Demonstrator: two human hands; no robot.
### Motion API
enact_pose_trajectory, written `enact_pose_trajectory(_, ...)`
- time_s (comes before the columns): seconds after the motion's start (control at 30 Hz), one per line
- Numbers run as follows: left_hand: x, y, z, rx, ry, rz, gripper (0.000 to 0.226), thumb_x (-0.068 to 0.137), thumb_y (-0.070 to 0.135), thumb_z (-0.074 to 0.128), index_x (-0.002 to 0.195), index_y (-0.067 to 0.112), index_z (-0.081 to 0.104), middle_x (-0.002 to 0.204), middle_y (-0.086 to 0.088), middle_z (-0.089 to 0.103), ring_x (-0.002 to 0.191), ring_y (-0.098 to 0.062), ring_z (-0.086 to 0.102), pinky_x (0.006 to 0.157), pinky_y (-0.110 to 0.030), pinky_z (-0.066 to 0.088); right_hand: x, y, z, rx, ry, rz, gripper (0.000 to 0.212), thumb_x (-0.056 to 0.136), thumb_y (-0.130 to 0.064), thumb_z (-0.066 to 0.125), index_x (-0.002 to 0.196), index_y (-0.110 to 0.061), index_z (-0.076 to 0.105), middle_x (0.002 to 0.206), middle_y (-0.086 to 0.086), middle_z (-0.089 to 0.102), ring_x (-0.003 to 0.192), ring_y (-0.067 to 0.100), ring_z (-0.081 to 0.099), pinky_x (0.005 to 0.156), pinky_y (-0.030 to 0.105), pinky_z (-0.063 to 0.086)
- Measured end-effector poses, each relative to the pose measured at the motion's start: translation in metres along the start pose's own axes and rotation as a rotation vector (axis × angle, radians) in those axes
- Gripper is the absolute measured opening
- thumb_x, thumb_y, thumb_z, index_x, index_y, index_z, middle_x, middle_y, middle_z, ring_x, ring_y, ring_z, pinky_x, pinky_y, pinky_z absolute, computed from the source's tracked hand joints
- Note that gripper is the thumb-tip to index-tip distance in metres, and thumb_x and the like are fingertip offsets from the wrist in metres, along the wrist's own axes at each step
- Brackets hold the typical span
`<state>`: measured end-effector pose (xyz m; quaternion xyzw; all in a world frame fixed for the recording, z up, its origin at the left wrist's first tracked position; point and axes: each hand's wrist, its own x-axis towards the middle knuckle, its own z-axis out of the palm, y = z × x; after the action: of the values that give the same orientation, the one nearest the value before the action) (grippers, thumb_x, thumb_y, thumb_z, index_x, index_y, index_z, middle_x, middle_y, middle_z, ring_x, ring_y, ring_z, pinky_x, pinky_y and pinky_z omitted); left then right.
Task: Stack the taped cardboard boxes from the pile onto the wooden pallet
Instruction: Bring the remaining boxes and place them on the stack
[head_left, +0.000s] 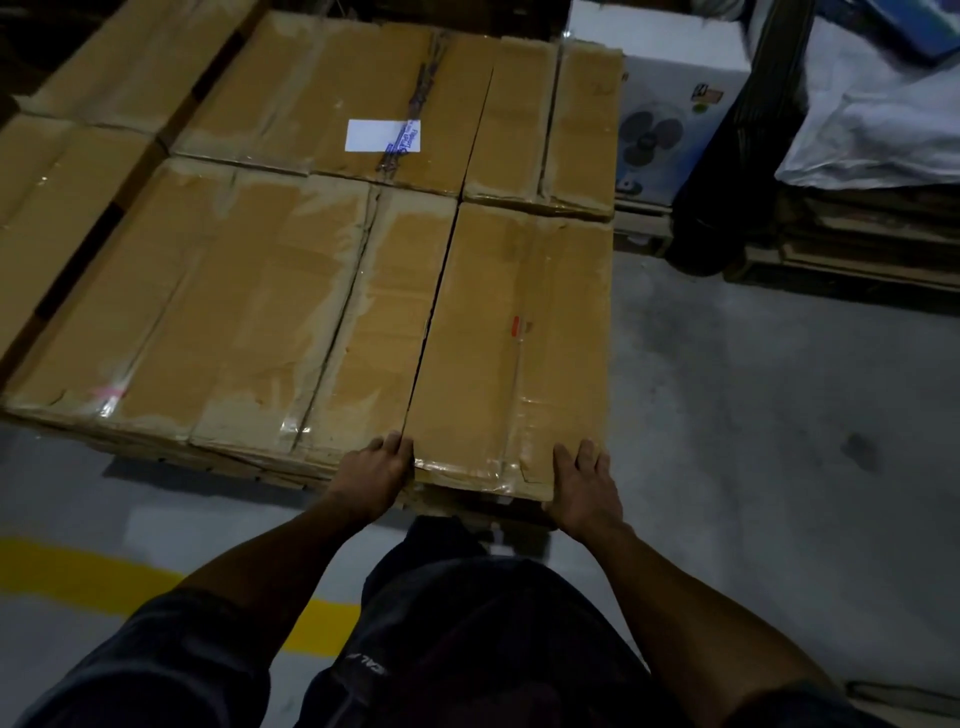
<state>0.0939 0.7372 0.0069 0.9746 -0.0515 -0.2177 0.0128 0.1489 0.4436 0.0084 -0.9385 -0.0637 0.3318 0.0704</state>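
- Both hands on the near-right cardboard box (511, 343), at its near end.
- Left hand (375, 475) sits at the box's near-left corner, fingers curled into the dark seam between this box and the neighbouring box (208, 306) on its left; it grips that corner edge.
- Right hand (584, 486) lies on the near-right corner, fingers spread flat over the top, palm wrapping the edge. Open-fingered hold, not a fist.
- The held box lies flat, long axis running near to far, flush in a layer of similar taped boxes. Clear tape shines along its near end; a small red mark sits mid-top.
- Far box (322, 98) in the same layer carries a white label (382, 136).
- More brown boxes (67, 171) at left, apart from the layer by a dark gap.
- Whatever carries the layer is mostly hidden: flattened cardboard edges show under the near side; pallet itself cannot be made out.
- Grey floor (753, 415) to the right; yellow floor line (78, 571) near left.
- White fan carton (670, 130) stands far right, just beyond the layer's far-right corner.
- Scene is dim.
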Motion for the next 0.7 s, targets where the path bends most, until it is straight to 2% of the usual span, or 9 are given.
enact_pose_trajectory(0.1, 0.006, 0.009, -0.023, -0.027, -0.083, -0.037, 0.044, 0.091, 0.053, 0.055, 0.122, 0.021, 0.051, 0.119, -0.003, 0.057, 0.102, -0.021, 0.058, 0.080, -0.035, 0.052, -0.002, -0.003, -0.016, 0.050, 0.014, 0.010, 0.075, 0.090, -0.039, 0.061, 0.151, -0.018, 0.022, 0.159, 0.017, 0.014, 0.144, 0.041, 0.019, 0.111, 0.050, 0.035)
enact_pose_trajectory(0.2, 0.021, 0.026, -0.043, -0.002, -0.047, -0.070, 0.055, 0.091, 0.066, 0.041, 0.117, 0.021, 0.060, 0.115, -0.002, 0.063, 0.106, -0.021, 0.056, 0.086, -0.036, 0.049, -0.004, -0.003, -0.037, 0.115, 0.066, 0.031, 0.062, 0.092, -0.042, 0.054, 0.145, -0.017, 0.033, 0.153, 0.015, 0.028, 0.138, 0.035, 0.031, 0.107, 0.048, 0.040)
enact_pose_trajectory(0.27, 0.036, 0.040, -0.055, 0.017, -0.009, -0.086, 0.055, 0.095, 0.061, 0.036, 0.120, 0.019, 0.060, 0.119, -0.004, 0.063, 0.112, -0.023, 0.055, 0.090, -0.038, 0.048, -0.004, 0.002, -0.049, 0.157, 0.092, 0.039, 0.063, 0.095, -0.043, 0.050, 0.150, -0.016, 0.032, 0.154, 0.013, 0.031, 0.139, 0.033, 0.032, 0.110, 0.046, 0.037)
enact_pose_trajectory(0.4, 0.067, 0.074, -0.077, 0.028, -0.003, -0.078, 0.044, 0.098, 0.046, 0.039, 0.123, 0.014, 0.057, 0.124, -0.008, 0.060, 0.118, -0.028, 0.052, 0.094, -0.040, 0.045, 0.002, 0.027, -0.073, 0.244, 0.129, 0.055, 0.060, 0.100, -0.041, 0.045, 0.152, -0.015, 0.032, 0.155, 0.010, 0.035, 0.141, 0.030, 0.032, 0.114, 0.042, 0.032)
enact_pose_trajectory(0.53, 0.091, 0.113, -0.084, -0.011, 0.004, -0.091, 0.040, 0.098, 0.043, 0.038, 0.121, 0.015, 0.057, 0.123, -0.007, 0.059, 0.117, -0.028, 0.052, 0.094, -0.041, 0.045, 0.014, 0.069, -0.093, 0.291, 0.125, 0.050, 0.054, 0.102, -0.033, 0.046, 0.151, -0.014, 0.034, 0.154, 0.010, 0.035, 0.141, 0.030, 0.032, 0.113, 0.038, 0.029)
enact_pose_trajectory(0.7, 0.127, 0.180, -0.087, -0.083, 0.029, -0.198, 0.037, 0.099, 0.042, 0.039, 0.120, 0.016, 0.055, 0.122, -0.006, 0.059, 0.117, -0.028, 0.052, 0.092, -0.040, 0.045, 0.051, 0.140, -0.121, 0.290, 0.067, -0.045, 0.054, 0.102, -0.033, 0.048, 0.150, -0.012, 0.035, 0.153, 0.011, 0.037, 0.141, 0.029, 0.033, 0.113, 0.039, 0.030)
